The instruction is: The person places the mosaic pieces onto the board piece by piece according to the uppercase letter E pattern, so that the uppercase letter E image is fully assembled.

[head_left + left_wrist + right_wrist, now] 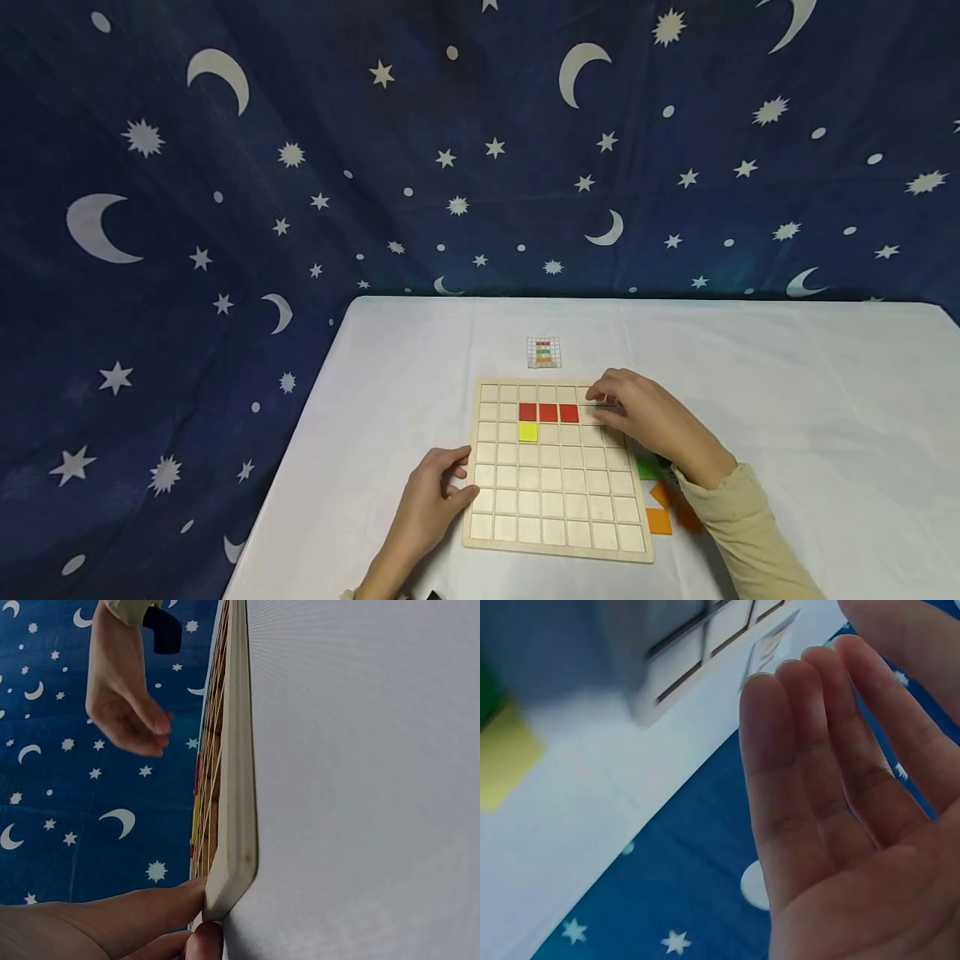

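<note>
A wooden grid board (pixel 553 479) lies on the white table. In its second row from the top sit three red tiles (pixel 548 412), with a yellow tile (pixel 528 432) beneath the leftmost one. My left hand (pixel 426 504) holds the board's left edge, and in the left wrist view its fingertips meet at the wooden rim (pixel 236 787). Over the board's upper right corner hovers my right hand (pixel 645 412), fingers loosely bent. The right wrist view shows its fingers (pixel 780 787) extended and no tile against them; the thumb tip is cut off there.
A small pattern card (pixel 543 352) with coloured squares lies beyond the board. Right of the board are orange tiles (pixel 658 522) and a green tile (pixel 647 469), partly hidden by the right forearm. A dark blue curtain (pixel 480 167) with moons and stars hangs behind the table.
</note>
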The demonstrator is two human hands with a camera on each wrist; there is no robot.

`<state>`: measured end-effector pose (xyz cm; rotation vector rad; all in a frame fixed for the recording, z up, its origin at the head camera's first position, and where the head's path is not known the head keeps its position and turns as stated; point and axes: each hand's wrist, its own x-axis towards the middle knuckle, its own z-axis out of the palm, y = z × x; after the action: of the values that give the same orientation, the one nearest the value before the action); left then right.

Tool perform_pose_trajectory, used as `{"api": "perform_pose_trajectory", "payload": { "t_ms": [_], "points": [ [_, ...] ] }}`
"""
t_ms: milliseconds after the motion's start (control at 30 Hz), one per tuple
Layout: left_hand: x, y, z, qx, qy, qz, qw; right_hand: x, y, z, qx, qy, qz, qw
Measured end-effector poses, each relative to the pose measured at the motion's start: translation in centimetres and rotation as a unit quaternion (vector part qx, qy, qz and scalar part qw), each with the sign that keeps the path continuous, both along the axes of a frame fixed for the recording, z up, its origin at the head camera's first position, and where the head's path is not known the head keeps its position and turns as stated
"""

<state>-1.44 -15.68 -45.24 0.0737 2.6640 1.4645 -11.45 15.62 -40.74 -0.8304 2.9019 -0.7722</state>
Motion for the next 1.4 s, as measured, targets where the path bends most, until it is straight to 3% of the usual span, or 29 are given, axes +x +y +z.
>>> {"api": "perform_pose_trajectory", "payload": {
  "t_ms": [500, 900, 1400],
  "points": [
    [-0.3, 0.1, -0.3, -0.008, 0.013, 0.001, 0.9999, 0.9, 4.5, -0.4, 0.037, -0.035, -0.043, 0.9978],
    [-0.1, 0.0, -0.3, -0.004, 0.006, -0.002, 1.0, 1.5, 6.1, -1.8, 0.049, -0.049, -0.033, 0.997],
    [0.0, 0.0, -0.3, -0.006, 0.007, -0.001, 1.0, 1.5, 6.9, -2.0, 0.046, -0.069, -0.036, 0.9959]
  ]
}}
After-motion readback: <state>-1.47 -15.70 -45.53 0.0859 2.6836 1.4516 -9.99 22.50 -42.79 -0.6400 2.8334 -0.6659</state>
